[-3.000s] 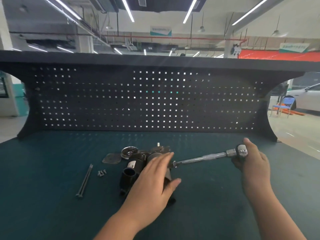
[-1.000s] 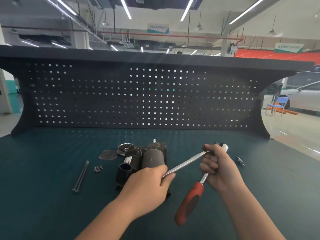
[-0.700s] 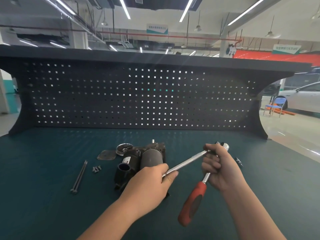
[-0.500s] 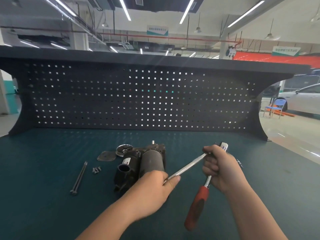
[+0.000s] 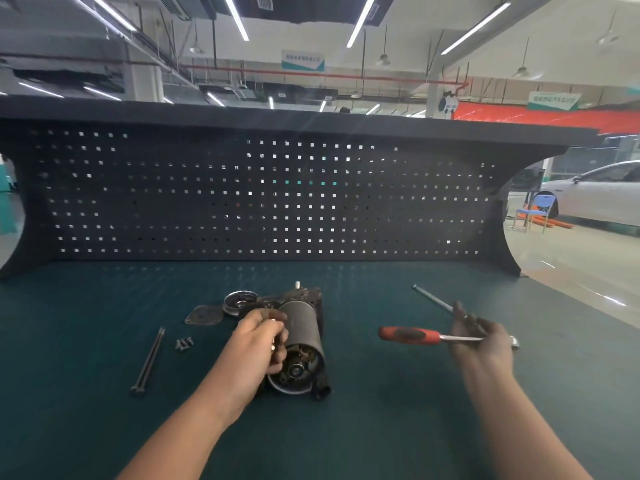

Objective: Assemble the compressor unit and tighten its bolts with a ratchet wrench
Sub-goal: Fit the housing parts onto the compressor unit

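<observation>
On the green bench mat lay the dark, grimy metal compressor unit point(image 5: 300, 341) — heavy and rigid by its look (best gripped round its grey cylinder). The left hand point(image 5: 258, 348) curled against it; the right hand point(image 5: 479, 337) gripped the red-handled steel ratchet wrench point(image 5: 415, 335).

There is a single view, from a camera worn on the person's head, wide-angle so that straight edges bow near the borders. It faces forward and slightly down across the green bench top point(image 5: 104, 341) toward the black pegboard point(image 5: 242, 202), which stands square-on at the far edge and spans most of the width. Both forearms enter from the bottom edge, so the work sits close below the camera. Above the pegboard the ceiling lights point(image 5: 235, 15) show; right of it, a white car point(image 5: 595, 195) stands farther off.
</observation>
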{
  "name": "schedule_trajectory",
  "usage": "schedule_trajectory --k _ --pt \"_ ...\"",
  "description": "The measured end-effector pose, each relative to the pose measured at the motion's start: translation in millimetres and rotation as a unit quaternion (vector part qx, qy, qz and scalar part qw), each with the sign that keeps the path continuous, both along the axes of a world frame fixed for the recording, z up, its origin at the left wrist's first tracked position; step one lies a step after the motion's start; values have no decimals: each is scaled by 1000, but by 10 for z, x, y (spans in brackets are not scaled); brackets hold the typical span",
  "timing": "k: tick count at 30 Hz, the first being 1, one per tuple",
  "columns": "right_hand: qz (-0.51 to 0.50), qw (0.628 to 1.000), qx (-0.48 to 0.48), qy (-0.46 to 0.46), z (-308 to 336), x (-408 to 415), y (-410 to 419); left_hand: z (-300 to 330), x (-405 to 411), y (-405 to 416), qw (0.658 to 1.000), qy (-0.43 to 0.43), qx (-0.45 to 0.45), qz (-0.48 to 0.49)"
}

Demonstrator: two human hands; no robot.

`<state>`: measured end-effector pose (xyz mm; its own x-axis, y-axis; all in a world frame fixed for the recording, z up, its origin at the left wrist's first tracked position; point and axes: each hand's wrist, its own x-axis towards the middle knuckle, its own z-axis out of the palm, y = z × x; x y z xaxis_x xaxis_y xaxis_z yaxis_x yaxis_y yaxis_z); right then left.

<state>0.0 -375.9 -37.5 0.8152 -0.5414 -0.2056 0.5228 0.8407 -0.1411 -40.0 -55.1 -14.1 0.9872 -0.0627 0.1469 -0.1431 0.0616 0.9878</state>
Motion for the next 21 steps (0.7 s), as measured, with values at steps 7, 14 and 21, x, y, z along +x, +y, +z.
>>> schedule_trajectory --k 7,14,21 --pt "118 976 -143 113 -201 139 246 -23 -70 -37 997 -55 57 12" --pt "175 962 -162 136 -158 92 318 -15 -87 -9 987 -109 115 22" --pt "341 896 -260 115 220 -178 615 -23 -117 -80 985 -121 124 -16"
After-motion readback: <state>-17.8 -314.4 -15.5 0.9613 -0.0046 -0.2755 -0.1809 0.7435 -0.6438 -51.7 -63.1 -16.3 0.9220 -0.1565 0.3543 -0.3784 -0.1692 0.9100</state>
